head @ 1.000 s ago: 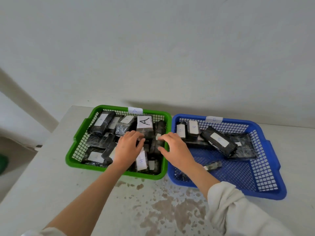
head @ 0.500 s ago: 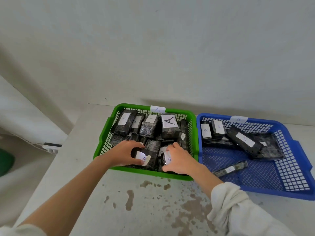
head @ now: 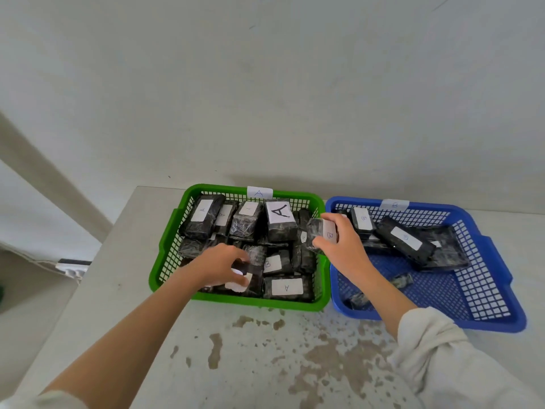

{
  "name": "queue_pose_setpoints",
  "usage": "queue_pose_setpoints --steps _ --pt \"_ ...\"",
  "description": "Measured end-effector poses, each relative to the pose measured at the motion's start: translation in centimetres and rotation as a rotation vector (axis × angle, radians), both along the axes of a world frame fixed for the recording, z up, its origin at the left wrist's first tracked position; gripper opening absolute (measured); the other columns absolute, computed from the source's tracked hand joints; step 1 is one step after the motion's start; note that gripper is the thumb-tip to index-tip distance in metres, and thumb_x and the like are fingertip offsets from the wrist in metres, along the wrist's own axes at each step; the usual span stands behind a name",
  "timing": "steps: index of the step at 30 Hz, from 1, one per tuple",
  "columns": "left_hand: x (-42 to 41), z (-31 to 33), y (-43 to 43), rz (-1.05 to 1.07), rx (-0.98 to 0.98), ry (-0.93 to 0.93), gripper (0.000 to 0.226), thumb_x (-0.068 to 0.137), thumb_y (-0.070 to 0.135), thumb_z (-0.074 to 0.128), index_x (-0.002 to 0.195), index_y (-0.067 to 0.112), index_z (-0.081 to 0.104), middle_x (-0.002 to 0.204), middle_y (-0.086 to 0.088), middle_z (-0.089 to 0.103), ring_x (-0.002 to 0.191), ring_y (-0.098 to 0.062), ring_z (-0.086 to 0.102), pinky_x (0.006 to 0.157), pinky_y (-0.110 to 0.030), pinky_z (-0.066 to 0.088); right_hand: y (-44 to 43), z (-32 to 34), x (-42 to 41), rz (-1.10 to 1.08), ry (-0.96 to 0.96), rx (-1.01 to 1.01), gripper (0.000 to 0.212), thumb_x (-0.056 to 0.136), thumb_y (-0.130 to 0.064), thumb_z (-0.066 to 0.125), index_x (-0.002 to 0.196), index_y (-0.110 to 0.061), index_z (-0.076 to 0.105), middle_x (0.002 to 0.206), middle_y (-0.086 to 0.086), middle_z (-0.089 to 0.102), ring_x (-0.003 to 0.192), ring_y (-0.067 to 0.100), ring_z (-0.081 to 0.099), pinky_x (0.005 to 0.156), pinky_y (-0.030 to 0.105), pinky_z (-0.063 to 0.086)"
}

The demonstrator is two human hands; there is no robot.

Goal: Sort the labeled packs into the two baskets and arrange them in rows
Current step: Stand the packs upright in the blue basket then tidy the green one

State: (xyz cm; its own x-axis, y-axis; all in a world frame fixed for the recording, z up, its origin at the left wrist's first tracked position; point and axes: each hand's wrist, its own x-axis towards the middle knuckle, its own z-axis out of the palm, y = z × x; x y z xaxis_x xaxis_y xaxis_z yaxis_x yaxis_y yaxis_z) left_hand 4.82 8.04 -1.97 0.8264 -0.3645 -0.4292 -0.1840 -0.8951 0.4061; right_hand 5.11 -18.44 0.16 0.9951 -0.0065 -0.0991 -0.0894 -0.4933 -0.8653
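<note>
Head view: right hand [head: 342, 246] grips black, plastic-wrapped pack [head: 320, 236] labeled B.

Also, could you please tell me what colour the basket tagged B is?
Blue: the basket tagged B is a blue mesh basket, shown best in the head view.

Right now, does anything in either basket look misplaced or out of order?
Yes. A pack labeled B lies in the green basket, whose tag reads A. The packs in the blue basket lie askew, not in rows. The right hand holds another B pack over the baskets' shared edge.
</note>
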Motion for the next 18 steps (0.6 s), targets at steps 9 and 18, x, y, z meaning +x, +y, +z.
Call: queue_pose_setpoints --steps 9,18 --pt "1.2 2.8 -4.8 0.535 -0.678 -0.025 0.019 0.077 0.039 0.073 0.086 0.024 0.065 0.079 0.007 0.064 0.075 -0.012 0.061 0.066 -0.021 0.044 -1.2 -0.3 -0.6 -0.051 0.034 0.100 0.055 0.079 -0.017 0.071 0.125 -0.024 0.041 0.114 0.000 0.050 0.097 0.015 0.054 0.064 0.020 0.045" --pt "1.2 1.8 -17.5 0.756 -0.983 0.030 0.040 0.072 0.038 0.079 0.102 0.022 0.059 0.100 -0.001 0.071 0.092 -0.021 0.068 0.081 -0.041 0.057 -12.2 -0.2 -1.0 -0.414 0.030 0.201 0.058 0.082 -0.016 0.068 0.128 -0.029 0.035 0.119 0.002 0.049 0.098 0.020 0.054 0.067 0.027 0.044"
